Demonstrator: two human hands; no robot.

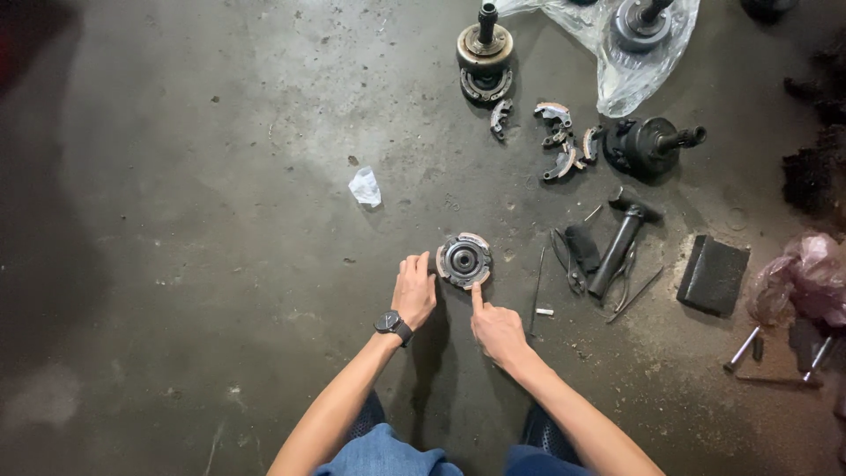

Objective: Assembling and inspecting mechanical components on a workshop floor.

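Left hand [414,289] flat on the floor [220,176], fingers loosely spread, fingertips just beside the disc [463,260] at its 9 o'clock, gripping nothing. Watch [393,325] on that wrist. Right hand [496,328] curled, index finger stretched out and touching the disc's rim at 6 o'clock, holding nothing. Disc itself flat on the concrete, round, metal, with a dark hub in the middle, just ahead of both hands.

At 3 o'clock of the disc, near: thin rod [537,289], pliers [575,257], black hammer [619,242]. Farther along at 3 o'clock, dark sponge block [713,274], then a pink bag [806,278] and bolts [743,348].

At 10 o'clock, apart: crumpled paper scrap [365,187].

At 12 o'clock, well apart: upright hub with shaft [485,51]. At 1 o'clock: curved shoes [560,139] scattered, a black shafted part [650,143] lying on its side, and a clear plastic bag [621,66] around another part.

Blue-jeaned knees [388,451] at 6 o'clock, bottom edge.
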